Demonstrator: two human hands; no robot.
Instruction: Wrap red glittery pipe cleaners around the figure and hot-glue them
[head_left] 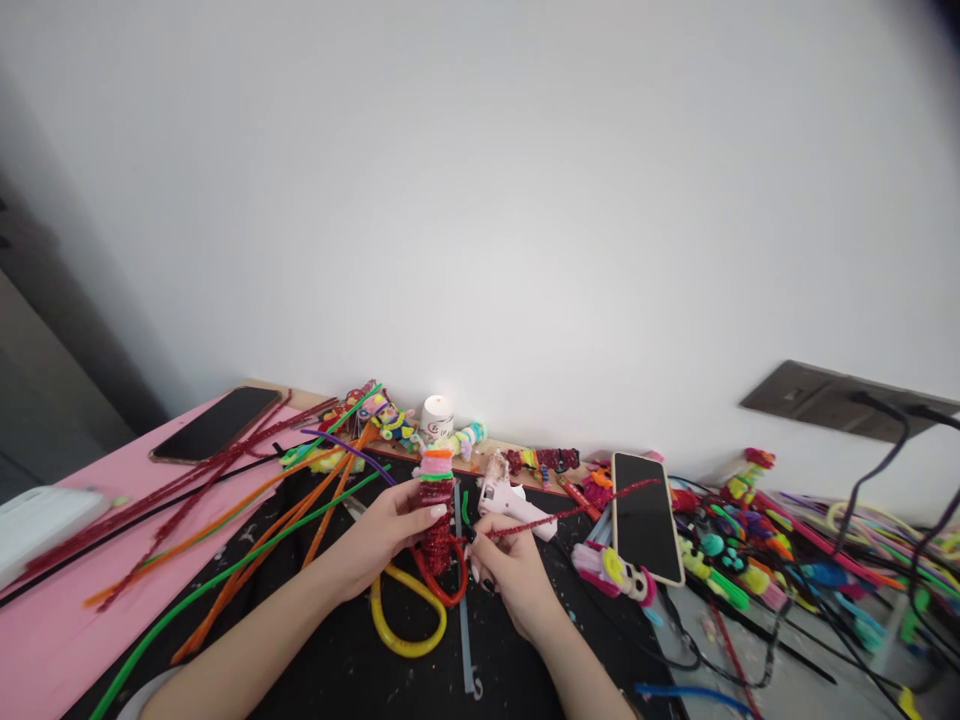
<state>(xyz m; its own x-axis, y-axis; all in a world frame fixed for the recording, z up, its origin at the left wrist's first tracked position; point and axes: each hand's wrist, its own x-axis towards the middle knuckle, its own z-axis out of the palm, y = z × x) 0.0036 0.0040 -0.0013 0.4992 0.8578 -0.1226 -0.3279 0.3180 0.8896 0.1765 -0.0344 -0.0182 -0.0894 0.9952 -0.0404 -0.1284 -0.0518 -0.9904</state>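
My left hand (386, 528) is closed around a pipe-cleaner figure (436, 495), upright, with a dark red glittery body and pink, orange and green bands at its top. Between the pinched fingers of my right hand (512, 572) is a red glittery pipe cleaner (592, 507), its free end pointing right and up. The other end runs toward the figure's body; where it joins is hidden. Below the figure show a red loop (459, 592) and a yellow loop (410, 648). Just beyond my right hand lies a pale pink glue gun (517, 505).
Loose pipe cleaners (255, 550) spread over a pink mat (67, 640) at left, beside a phone (217, 425). A white cup (437, 418) stands by the wall. At right are another phone (646, 520), a pipe-cleaner doll (613, 574), black cables (840, 510) and a colourful heap.
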